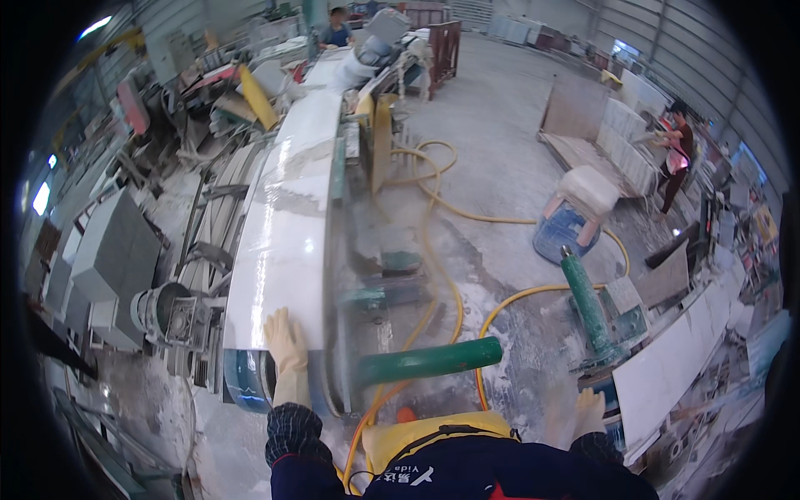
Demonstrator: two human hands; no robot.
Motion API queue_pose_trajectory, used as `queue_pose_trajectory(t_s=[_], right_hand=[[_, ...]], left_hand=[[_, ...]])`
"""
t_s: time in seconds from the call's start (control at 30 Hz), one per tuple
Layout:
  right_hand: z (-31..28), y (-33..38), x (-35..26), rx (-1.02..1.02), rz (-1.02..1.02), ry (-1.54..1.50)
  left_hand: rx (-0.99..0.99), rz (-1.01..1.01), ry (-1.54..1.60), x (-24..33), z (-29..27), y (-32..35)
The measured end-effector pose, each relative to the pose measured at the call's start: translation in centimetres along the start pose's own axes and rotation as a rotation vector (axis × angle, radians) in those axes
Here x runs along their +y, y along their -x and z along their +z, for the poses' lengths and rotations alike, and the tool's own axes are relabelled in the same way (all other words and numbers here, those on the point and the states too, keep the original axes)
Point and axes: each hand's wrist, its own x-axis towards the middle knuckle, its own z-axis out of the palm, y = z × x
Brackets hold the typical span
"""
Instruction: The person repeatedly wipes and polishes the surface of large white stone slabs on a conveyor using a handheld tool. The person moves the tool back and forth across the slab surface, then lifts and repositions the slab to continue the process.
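The gloved left hand [287,346] lies flat, fingers spread, on the near edge of the long white polished stone slab [292,225]; the gloved right hand [588,412] hangs open, holding nothing, near right above the dusty grey concrete floor [500,167].

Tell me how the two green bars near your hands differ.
The near green bar lies almost level, pointing right beside the white slab; the far green bar stands tilted on the dusty floor. The near one looks thicker. Both are round and green.
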Motion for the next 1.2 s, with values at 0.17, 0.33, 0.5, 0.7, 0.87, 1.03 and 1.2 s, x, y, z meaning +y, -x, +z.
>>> queue_pose_trajectory(t_s=[0.17, 0.33, 0.5, 0.7, 0.87, 1.03, 1.2], right_hand=[[1.3, 1.8, 5.8, -0.012, 0.194, 0.154], [2.8, -2.1, 7.6, -0.184, 0.249, 0.345], [9.4, -1.4, 11.5, -0.365, 0.253, 0.289], [20.4, 3.0, 17.7, -0.458, 0.200, 0.376], [23.4, 3.6, 23.5, -0.536, 0.345, 0.409], [20.8, 1.1, 27.7, -0.547, 0.370, 0.391], [20.6, 2.0, 28.2, -0.531, 0.387, 0.386]], left_hand=[[-0.021, 0.000, -0.005, 0.2, 0.9, -0.9], [0.082, 0.012, -0.057, 0.4, 1.4, -0.3], [0.026, -0.049, -0.071, 0.5, 1.0, -0.2], [-0.034, -0.005, -0.104, 0.0, 1.0, 0.1], [0.005, 0.035, -0.047, -0.5, 1.3, 0.5], [0.050, 0.103, -0.069, -0.9, 1.3, 1.0], [0.002, 0.182, -0.128, -2.1, 1.4, 1.1]])
